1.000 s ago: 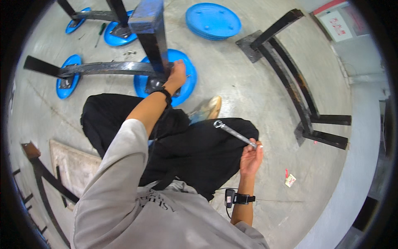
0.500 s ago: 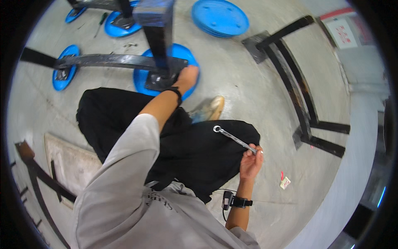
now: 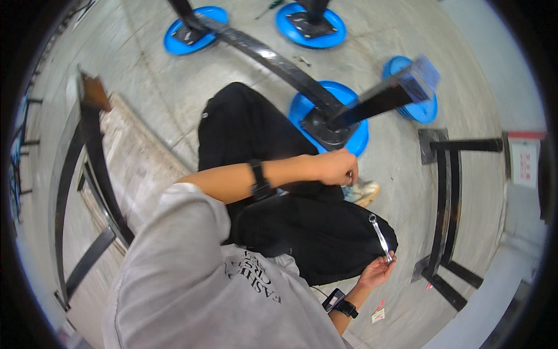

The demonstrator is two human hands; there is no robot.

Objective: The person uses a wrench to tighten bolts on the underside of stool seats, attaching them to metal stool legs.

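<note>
A silver ring-end wrench [image 3: 381, 237] is held by one end in my right hand [image 3: 379, 271], its ring pointing away from me over my black trouser leg. My left hand [image 3: 338, 167] is closed, fingers curled downward, just nearside of a black metal mounting plate [image 3: 326, 129]; whatever it may hold is hidden. That plate lies on a round blue disc [image 3: 359, 139] and carries a black post [image 3: 378, 104] with a blue-grey cap. A black bar [image 3: 273, 61] joins it to another plate on a second blue disc [image 3: 177, 45].
Another blue disc [image 3: 331, 41] with a plate and post lies farther off. Stacked blue discs [image 3: 424, 110] sit at right, near a black metal frame [image 3: 446, 198]. Small metal parts [image 3: 302, 60] and a screwdriver [image 3: 270, 7] lie on the floor. Another frame [image 3: 87, 139] and a pale board [image 3: 131, 136] are left.
My view has swung left, shifting the scene rightward. My left hand has come off the plate's edge toward me. The wrench stays in my right hand.
</note>
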